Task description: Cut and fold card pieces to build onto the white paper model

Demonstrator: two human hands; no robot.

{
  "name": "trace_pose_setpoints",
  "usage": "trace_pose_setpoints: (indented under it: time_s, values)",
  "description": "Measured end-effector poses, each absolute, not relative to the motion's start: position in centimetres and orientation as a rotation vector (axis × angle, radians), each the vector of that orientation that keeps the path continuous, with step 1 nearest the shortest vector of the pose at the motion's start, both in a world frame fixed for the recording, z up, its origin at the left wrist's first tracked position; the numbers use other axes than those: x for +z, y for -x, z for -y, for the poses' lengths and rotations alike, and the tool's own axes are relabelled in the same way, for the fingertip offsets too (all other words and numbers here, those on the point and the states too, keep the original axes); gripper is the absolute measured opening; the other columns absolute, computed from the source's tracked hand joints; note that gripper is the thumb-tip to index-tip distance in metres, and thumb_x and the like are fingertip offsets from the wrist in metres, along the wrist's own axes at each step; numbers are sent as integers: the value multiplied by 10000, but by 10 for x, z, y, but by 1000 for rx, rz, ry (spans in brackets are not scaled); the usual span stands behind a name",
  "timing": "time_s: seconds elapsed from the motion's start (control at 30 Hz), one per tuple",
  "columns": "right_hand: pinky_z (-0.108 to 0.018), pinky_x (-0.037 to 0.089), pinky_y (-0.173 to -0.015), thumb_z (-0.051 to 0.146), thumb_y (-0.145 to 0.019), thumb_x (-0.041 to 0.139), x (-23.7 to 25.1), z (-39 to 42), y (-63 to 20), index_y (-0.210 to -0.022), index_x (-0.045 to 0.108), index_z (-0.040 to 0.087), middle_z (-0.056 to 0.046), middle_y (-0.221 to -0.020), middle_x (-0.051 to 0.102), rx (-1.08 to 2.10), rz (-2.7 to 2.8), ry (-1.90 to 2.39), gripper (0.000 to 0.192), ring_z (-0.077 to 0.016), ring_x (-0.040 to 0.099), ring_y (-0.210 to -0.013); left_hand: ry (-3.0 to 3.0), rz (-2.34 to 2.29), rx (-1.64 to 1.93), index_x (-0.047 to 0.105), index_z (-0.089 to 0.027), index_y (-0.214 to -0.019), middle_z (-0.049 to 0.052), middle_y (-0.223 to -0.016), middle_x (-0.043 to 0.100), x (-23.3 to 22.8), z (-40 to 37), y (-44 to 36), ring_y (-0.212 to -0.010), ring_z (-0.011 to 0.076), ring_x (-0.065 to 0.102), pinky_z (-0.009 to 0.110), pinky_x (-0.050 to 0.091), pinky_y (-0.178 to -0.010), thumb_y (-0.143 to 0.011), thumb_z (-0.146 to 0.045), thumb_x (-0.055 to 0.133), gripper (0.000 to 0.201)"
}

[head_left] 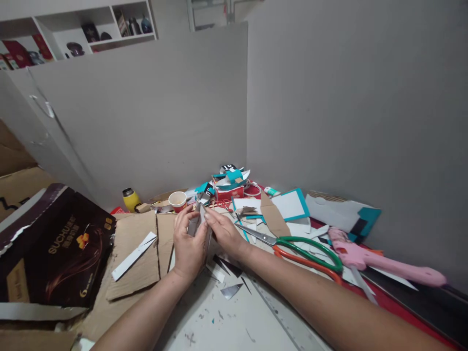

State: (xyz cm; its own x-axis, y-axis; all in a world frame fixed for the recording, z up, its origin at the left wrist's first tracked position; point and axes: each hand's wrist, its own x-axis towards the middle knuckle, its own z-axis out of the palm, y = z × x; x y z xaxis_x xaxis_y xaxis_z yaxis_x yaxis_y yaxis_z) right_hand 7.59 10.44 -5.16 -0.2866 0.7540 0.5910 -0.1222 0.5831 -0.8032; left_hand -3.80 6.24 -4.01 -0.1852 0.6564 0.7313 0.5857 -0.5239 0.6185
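Between both hands is a small folded piece of grey card (194, 224), standing upright over the table. My left hand (189, 248) closes round its left side, with the fingers curled behind it. From the other side my right hand (224, 234) presses the card with thumb and fingers together. The palms hide much of its lower part. Below the hands lie dark and grey card offcuts (231, 291). Scissors (275, 241) with one green and one orange handle rest just right of my right hand, blades pointing toward it.
A pink glue gun (387, 264) lies at the right. Brown cardboard (137, 263) and a dark printed box (62, 243) fill the left. Toward the back stand a paper cup (178, 200), a yellow bottle (130, 200) and teal-and-white card pieces (232, 178). Grey partitions (175, 122) enclose the table.
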Motion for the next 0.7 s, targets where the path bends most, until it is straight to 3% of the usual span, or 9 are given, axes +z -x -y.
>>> trace_pose_setpoints:
  time_s: [0.27, 0.47, 0.7]
  values:
    - [-355, 476, -909, 410, -967, 383, -50, -100, -75, -1178, 632, 193, -73, -1103, 685, 926, 1630, 538, 392, -214, 629, -973, -1865, -1467, 1827, 597, -191, -857, 119, -1193, 629, -37, -61, 35, -1176, 232, 544, 420, 376, -1033, -791, -205, 653, 87]
    - [-371, 448, -930, 410, -957, 395, -52, -102, -75, -1083, 658, 168, -79, -1023, 690, 880, 1639, 608, 379, -226, 617, -970, -1741, -1361, 1784, 565, -197, -805, 118, -1207, 627, -38, -65, 40, -1178, 241, 554, 430, 377, -1038, -781, -224, 655, 97]
    - [-367, 462, -916, 376, -957, 400, -51, -102, -75, -1123, 659, 169, -84, -1041, 698, 859, 1604, 566, 371, -224, 627, -997, -1713, -1317, 1728, 595, -189, -764, 121, -1188, 631, -32, -66, 45, -1163, 249, 567, 440, 390, -1032, -801, -278, 639, 106]
